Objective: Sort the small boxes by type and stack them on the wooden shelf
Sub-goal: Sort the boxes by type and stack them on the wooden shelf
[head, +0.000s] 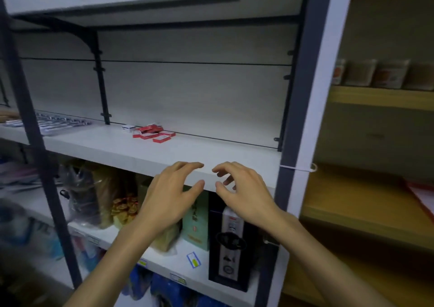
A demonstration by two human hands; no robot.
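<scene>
A loose cluster of red small boxes [152,133], with one white box [128,128] beside it, is seen unsorted toward the back of the white shelf [98,142]. The left hand [171,194] and right hand [244,194] are held at the front edge, well apart from the boxes, each grip half open and empty. The reach-in step is judged current; a forward reach over the board is next required.

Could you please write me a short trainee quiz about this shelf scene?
1. True or false: the left hand is holding a box.
2. Which colour are most of the small boxes on the shelf? A red, B green, C yellow.
3. Fill in: the white box lies to the ____ of the red ones.

Key: 1 false, both it and the right hand are empty, fingers spread at the shelf's front edge. 2 A. 3 left.
</scene>
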